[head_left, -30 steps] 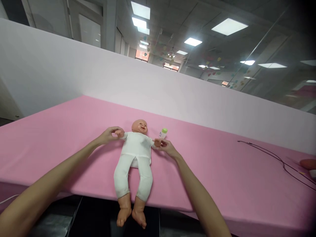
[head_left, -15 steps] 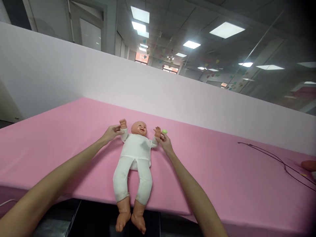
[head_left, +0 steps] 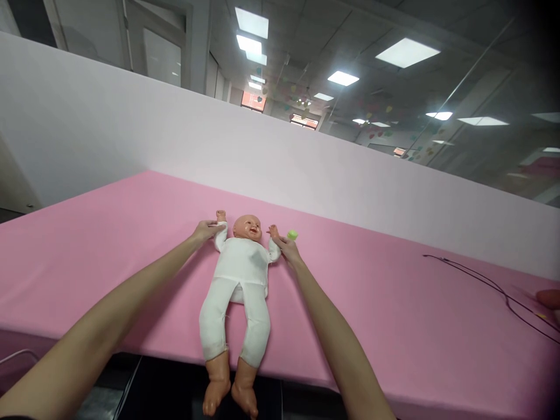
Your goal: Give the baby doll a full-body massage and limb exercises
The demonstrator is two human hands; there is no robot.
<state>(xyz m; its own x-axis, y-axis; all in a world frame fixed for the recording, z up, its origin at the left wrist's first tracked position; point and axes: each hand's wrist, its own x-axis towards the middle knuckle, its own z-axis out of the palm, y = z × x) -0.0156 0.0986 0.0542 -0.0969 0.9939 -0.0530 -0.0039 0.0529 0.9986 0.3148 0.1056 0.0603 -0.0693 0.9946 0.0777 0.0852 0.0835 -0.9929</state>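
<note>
A baby doll (head_left: 240, 259) with a white cloth body lies on its back on the pink table (head_left: 371, 315), its feet hanging past the front edge. Both its arms are bent upward beside its head. My left hand (head_left: 205, 230) is closed on the doll's arm at the left, near the wrist. My right hand (head_left: 289, 248) pinches the doll's other arm just below its plastic hand. A small light green object (head_left: 293, 234) lies just beyond my right fingers; its kind is unclear.
Behind the table runs a white partition (head_left: 306, 175). Thin black cables (head_left: 476, 273) trail across the table at the right, near an orange-brown object (head_left: 548, 298) cut off by the frame. A white cord (head_left: 20, 354) shows at the lower left.
My right hand has moved the doll's arm slightly inward, toward its head, uncovering more of the green object. My left hand has shifted slightly right and up along with the other arm.
</note>
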